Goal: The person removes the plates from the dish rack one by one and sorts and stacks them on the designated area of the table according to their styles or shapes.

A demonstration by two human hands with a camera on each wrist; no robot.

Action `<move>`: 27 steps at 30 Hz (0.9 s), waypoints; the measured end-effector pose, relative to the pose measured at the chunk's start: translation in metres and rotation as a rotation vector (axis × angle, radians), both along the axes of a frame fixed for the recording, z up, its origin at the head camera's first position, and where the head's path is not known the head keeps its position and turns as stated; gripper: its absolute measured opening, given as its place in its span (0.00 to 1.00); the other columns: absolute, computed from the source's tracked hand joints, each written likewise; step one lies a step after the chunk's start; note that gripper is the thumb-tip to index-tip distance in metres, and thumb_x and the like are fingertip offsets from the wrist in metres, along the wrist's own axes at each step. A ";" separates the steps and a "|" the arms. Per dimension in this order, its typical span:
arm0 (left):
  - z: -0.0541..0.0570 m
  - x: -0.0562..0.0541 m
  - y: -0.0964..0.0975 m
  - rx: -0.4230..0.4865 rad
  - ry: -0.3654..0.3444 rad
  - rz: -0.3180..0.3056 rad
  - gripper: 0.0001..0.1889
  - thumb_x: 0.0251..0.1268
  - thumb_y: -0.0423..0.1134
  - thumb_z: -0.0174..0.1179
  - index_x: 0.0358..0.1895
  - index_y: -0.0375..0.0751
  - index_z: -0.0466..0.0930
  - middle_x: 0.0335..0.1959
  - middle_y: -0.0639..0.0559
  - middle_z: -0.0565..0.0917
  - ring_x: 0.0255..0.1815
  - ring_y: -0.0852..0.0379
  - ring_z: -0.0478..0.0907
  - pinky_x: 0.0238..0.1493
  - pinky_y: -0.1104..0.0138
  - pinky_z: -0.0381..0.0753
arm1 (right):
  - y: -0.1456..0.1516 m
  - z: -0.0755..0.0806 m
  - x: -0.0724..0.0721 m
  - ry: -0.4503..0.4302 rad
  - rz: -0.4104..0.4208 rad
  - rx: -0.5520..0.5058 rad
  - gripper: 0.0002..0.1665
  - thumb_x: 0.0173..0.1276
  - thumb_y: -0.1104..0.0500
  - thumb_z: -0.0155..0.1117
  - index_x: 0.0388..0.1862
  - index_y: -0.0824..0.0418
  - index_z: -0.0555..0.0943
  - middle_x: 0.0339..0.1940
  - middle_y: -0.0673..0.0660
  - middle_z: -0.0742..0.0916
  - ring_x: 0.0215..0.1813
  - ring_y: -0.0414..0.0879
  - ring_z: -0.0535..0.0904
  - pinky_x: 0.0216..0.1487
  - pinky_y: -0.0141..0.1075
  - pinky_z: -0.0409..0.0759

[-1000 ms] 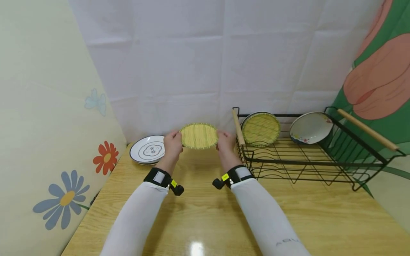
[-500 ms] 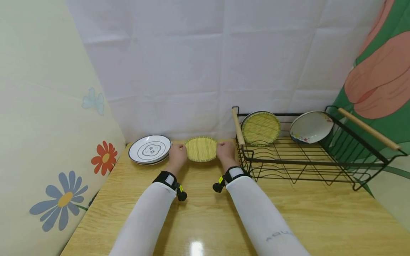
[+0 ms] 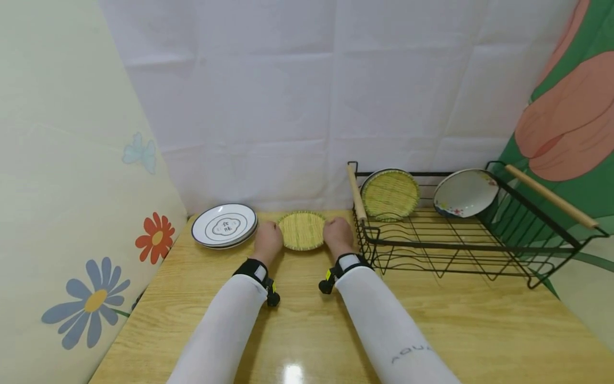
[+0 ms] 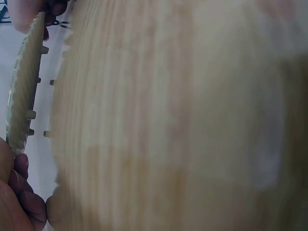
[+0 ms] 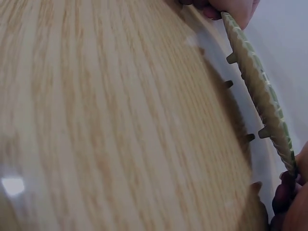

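Between my two hands is a round yellow-green plate with a ribbed, bamboo-like surface. My left hand pinches its left edge, and my right hand pinches the right edge. Seen side-on in the right wrist view, the plate has short peg feet underneath, with a narrow gap over the glossy wooden table. The left wrist view shows the same gap under the plate, and curled fingertips beneath its rim. In the head view my fingertips are mostly hidden behind my knuckles.
Stacked white plates with dark blue rims lie left of my left hand. A black wire dish rack with wooden handles stands right of my right hand. Inside it lean a similar yellow-green plate and a white floral bowl. A white cloth hangs behind.
Both hands have lowered the yellow-green plate towards the table and nearer to me, moving slightly right. It has tipped flatter. The rack and the stacked plates stay where they were.
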State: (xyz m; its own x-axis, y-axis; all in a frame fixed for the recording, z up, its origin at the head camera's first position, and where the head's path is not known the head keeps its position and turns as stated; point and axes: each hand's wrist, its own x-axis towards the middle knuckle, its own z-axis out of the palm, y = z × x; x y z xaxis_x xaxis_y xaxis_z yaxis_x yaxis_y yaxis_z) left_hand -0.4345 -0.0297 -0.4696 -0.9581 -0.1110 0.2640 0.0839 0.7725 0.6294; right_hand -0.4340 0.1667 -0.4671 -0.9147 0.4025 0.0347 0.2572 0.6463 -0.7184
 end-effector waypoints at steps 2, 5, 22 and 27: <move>0.001 0.001 0.001 -0.008 -0.025 0.004 0.16 0.76 0.35 0.48 0.39 0.29 0.85 0.46 0.33 0.88 0.52 0.35 0.85 0.54 0.47 0.83 | 0.000 -0.001 0.000 -0.012 0.004 0.013 0.17 0.79 0.49 0.53 0.35 0.58 0.81 0.39 0.60 0.87 0.38 0.55 0.82 0.37 0.47 0.76; 0.000 0.001 0.001 -0.027 -0.054 0.012 0.17 0.76 0.36 0.47 0.42 0.30 0.85 0.48 0.34 0.88 0.53 0.37 0.85 0.55 0.48 0.83 | -0.001 -0.003 -0.001 -0.024 0.014 0.034 0.18 0.80 0.49 0.53 0.36 0.59 0.81 0.38 0.60 0.87 0.38 0.56 0.83 0.36 0.47 0.77; 0.000 0.000 0.002 -0.144 -0.088 0.013 0.19 0.79 0.36 0.42 0.44 0.31 0.85 0.47 0.34 0.88 0.50 0.38 0.87 0.49 0.48 0.86 | 0.001 -0.002 -0.001 -0.029 0.032 0.063 0.19 0.79 0.51 0.55 0.28 0.59 0.78 0.28 0.58 0.83 0.29 0.52 0.76 0.28 0.43 0.70; 0.005 0.004 0.002 -0.158 -0.114 -0.013 0.19 0.80 0.36 0.42 0.44 0.29 0.84 0.46 0.34 0.88 0.49 0.37 0.87 0.49 0.48 0.87 | 0.002 -0.001 -0.001 -0.031 0.038 0.077 0.18 0.79 0.51 0.56 0.28 0.58 0.79 0.28 0.57 0.83 0.29 0.52 0.77 0.29 0.43 0.71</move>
State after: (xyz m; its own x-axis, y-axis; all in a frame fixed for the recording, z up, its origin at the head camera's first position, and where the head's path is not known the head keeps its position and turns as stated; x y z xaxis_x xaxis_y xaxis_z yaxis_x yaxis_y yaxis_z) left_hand -0.4302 -0.0280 -0.4645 -0.9839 -0.0645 0.1669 0.0294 0.8617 0.5066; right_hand -0.4349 0.1689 -0.4686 -0.9306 0.3644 0.0355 0.2526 0.7092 -0.6582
